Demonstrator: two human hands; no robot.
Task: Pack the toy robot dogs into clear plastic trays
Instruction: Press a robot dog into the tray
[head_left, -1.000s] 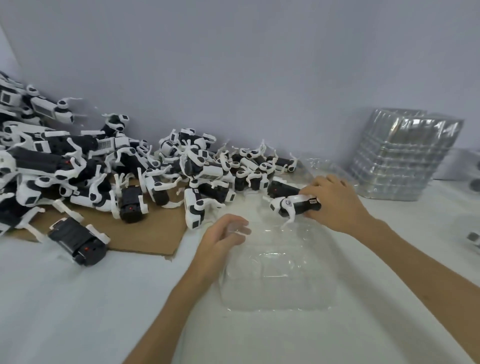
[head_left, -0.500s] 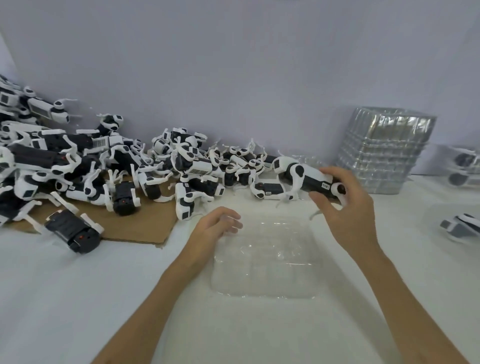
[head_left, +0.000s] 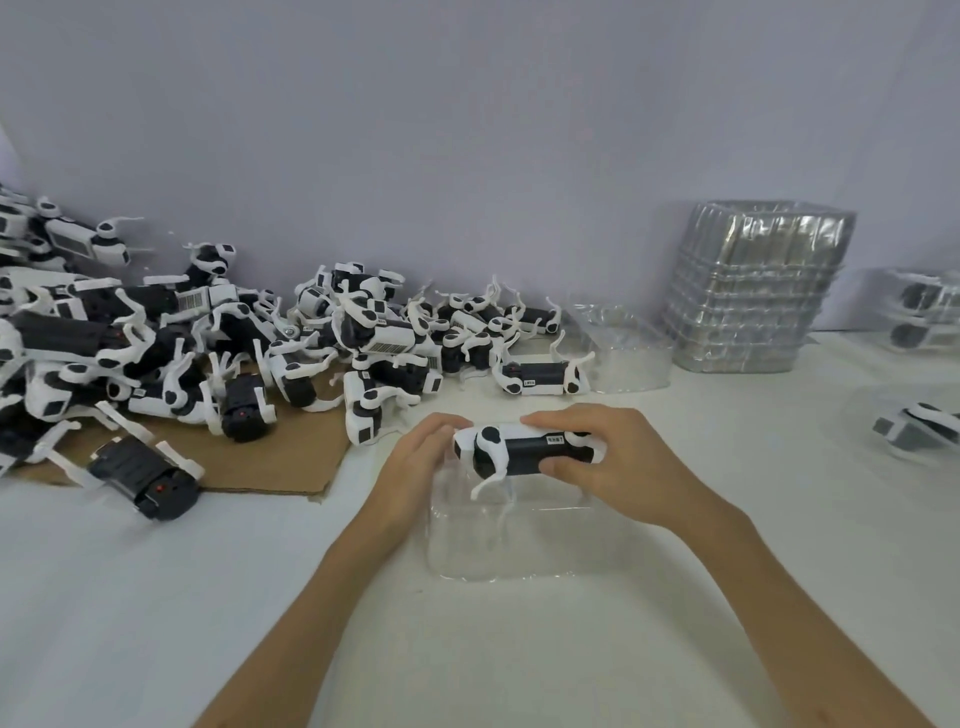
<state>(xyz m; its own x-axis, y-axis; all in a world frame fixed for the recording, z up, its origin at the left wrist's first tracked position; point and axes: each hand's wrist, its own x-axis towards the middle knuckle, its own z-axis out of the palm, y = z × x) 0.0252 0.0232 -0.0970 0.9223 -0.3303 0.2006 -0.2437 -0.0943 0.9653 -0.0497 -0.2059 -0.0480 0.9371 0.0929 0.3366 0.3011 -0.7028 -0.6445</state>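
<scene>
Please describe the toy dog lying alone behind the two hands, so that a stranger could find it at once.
Start at the tall stack of clear trays by the wall on the right. Just left of it sits one loose clear tray, and just left of that lies the toy dog. Unlike the heaped dogs on the cardboard, it lies alone on the table, legs up.

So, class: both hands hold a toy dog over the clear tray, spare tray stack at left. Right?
No. Head view: the spare tray stack stands at right; left hand and right hand hold the toy dog over the clear tray.
</scene>
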